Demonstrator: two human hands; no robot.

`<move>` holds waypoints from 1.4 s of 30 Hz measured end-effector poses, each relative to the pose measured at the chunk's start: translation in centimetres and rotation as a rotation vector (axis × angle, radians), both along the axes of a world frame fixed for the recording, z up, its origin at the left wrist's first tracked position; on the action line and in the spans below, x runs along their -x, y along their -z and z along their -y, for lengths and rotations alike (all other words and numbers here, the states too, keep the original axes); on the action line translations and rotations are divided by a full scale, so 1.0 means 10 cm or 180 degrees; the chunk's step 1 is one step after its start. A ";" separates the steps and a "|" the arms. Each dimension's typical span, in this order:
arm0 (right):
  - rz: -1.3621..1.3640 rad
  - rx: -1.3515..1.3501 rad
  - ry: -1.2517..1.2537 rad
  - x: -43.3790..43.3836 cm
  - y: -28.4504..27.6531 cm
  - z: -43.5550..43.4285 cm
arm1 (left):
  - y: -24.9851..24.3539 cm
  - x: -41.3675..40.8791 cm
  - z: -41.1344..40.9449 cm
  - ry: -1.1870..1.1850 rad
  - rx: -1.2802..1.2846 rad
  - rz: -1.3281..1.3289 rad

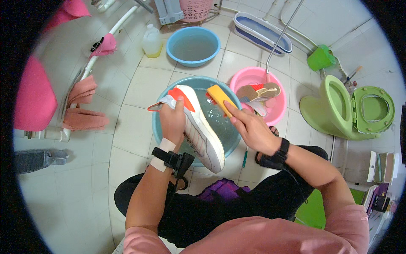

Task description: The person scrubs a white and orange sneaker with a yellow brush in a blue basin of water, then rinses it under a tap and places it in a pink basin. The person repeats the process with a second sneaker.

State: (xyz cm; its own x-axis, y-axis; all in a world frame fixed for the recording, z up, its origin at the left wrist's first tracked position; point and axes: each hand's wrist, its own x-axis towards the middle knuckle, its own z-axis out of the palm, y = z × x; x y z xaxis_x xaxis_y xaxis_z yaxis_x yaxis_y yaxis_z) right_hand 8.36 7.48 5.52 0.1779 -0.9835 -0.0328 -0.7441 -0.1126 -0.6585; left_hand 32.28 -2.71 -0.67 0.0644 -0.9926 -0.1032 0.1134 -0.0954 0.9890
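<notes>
My left hand (173,122) grips a white and grey sneaker (203,133) by its heel, with orange-red patches near the collar. The shoe is turned on its side, its toe pointing down towards me. In my right hand (253,130) is a scrub brush (222,99) with a yellow-orange back and red bristles. The bristles face the shoe but are apart from it. Both are above a teal-blue basin (233,139) of water. To its right, a pink basin (282,111) holds another sneaker (260,92), sole up, and a pale insole (259,109).
A blue basin (193,62) of water and a plastic jug (152,41) with yellow liquid stand beyond. A long metal rod (282,35) rises from the pink basin. A green toilet (330,104) is at right. A thin green stick-like item (245,158) lies on the tiled floor (136,85).
</notes>
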 end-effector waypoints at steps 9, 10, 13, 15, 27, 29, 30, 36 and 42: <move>0.0219 0.0435 0.0573 0.03 0.21 0.38 | -0.20 0.72 -0.42 0.0384 0.0427 0.1306; 0.0279 0.0411 0.0640 0.00 0.13 0.39 | -0.13 0.71 -0.42 0.0234 0.0517 0.1062; 0.0025 0.0198 0.0316 -0.16 0.08 -0.15 | -0.18 0.57 -0.24 0.0170 0.0342 0.0790; -0.0051 0.0829 0.0361 -0.19 0.27 -0.03 | -0.08 0.63 -0.24 0.0213 0.0430 0.0675; 0.0056 0.0234 0.0558 -0.01 0.24 0.34 | -0.21 0.68 -0.31 0.0300 0.0390 0.0835; 0.0146 0.0407 0.0530 -0.06 0.23 0.09 | -0.27 0.60 -0.31 0.0271 0.0547 0.0838; 0.0153 0.0666 0.0290 -0.12 0.32 -0.10 | -0.28 0.61 -0.28 0.0215 0.0503 0.0701; 0.0146 0.0585 0.0561 0.02 0.19 0.32 | -0.23 0.67 -0.30 0.0365 0.0521 0.0954; -0.0019 0.0493 0.0389 -0.04 0.19 0.20 | -0.21 0.68 -0.33 0.0580 0.0707 0.0807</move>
